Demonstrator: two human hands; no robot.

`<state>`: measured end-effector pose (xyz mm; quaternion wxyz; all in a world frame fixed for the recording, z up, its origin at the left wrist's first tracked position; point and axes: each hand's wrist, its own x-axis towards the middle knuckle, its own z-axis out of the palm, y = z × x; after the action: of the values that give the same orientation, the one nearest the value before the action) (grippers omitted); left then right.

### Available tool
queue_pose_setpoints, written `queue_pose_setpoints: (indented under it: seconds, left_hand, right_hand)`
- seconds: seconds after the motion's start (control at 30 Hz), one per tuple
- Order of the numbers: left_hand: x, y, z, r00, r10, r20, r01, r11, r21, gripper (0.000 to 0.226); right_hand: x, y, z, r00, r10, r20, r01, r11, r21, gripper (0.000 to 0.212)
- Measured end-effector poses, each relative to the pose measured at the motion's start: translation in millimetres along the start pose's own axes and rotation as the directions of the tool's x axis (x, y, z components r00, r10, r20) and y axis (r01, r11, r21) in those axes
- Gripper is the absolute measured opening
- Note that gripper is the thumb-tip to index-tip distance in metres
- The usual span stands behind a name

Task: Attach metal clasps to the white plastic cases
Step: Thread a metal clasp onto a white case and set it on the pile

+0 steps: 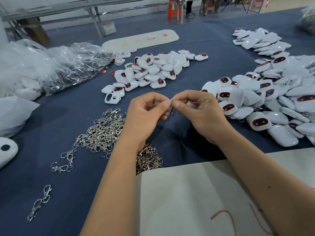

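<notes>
Blue cloth (51, 126), silvery clasp (171, 109) (small, dangling) between both hands.

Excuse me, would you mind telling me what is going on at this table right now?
A person is fitting clasps to cases. The left hand and right hand together pinch one small metal clasp above the blue table; whether a case is in hand cannot be told. Loose clasps lie in a heap at the left. White cases sit in a middle pile and a bigger right pile.
</notes>
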<state>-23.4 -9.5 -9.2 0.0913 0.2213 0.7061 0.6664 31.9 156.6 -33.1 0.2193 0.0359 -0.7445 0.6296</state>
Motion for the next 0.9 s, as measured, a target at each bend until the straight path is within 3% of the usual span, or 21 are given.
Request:
queue_pose_setpoints:
  seconds: [0.1,0.37,0.67,0.9]
  left_hand:
    - [-0.7,1.0,-3.2,0.997,-0.065,0.047,0.07,0.993,-0.099,0.014]
    - [-1.8,-1.2,-8.5,0.993,-0.058,0.1,0.064,0.996,-0.056,0.013]
    - [-0.5,-5.4,-10.2,0.994,-0.017,0.105,0.012,0.999,0.044,0.016]
    - [0.2,-5.3,-8.7,0.996,-0.013,0.093,0.011,1.0,0.022,0.015]
  right_hand:
    - [1.3,0.6,-3.6,0.998,0.009,0.069,-0.01,1.0,0.02,0.009]
    - [2.3,2.9,-7.4,0.99,0.021,0.137,-0.019,1.0,-0.009,0.011]
    - [0.2,1.8,-4.1,0.993,0.009,0.121,0.0,0.998,-0.07,0.013]
    - [-1.2,-1.5,-5.0,0.996,0.021,0.086,-0.013,0.996,-0.089,0.01]
